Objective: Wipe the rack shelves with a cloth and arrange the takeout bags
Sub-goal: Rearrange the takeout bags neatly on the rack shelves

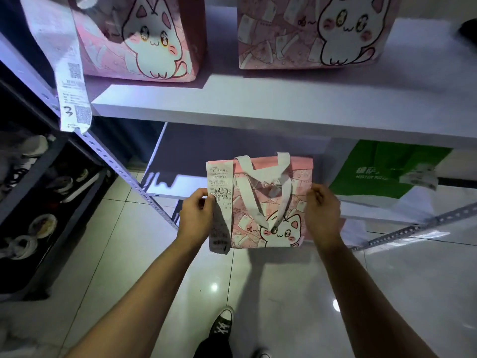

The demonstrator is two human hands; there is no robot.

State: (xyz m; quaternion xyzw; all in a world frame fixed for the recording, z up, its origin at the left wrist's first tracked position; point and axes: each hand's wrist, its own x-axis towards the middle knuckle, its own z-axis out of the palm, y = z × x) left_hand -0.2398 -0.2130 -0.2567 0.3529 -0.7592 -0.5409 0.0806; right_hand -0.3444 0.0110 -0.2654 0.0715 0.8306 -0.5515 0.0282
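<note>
I hold a small pink takeout bag [268, 210] with a white cat print and white handles in front of the lower rack shelf [387, 211]. My left hand [196, 213] grips its left side, the thumb pinching the long receipt [219, 202] that hangs from the bag. Fingers of my right hand [322, 210] curl around the bag's right edge. Two larger pink cat bags [144, 40] [317, 32] stand on the upper white shelf [258, 104]. No cloth is in view.
A green takeout bag [379, 171] with a receipt sits on the lower shelf at the right. A long receipt [69, 73] hangs from the upper left bag. A dark side rack [33, 192] holds bowls at the left. Perforated metal posts [121, 171] frame the rack. Glossy floor tiles lie below.
</note>
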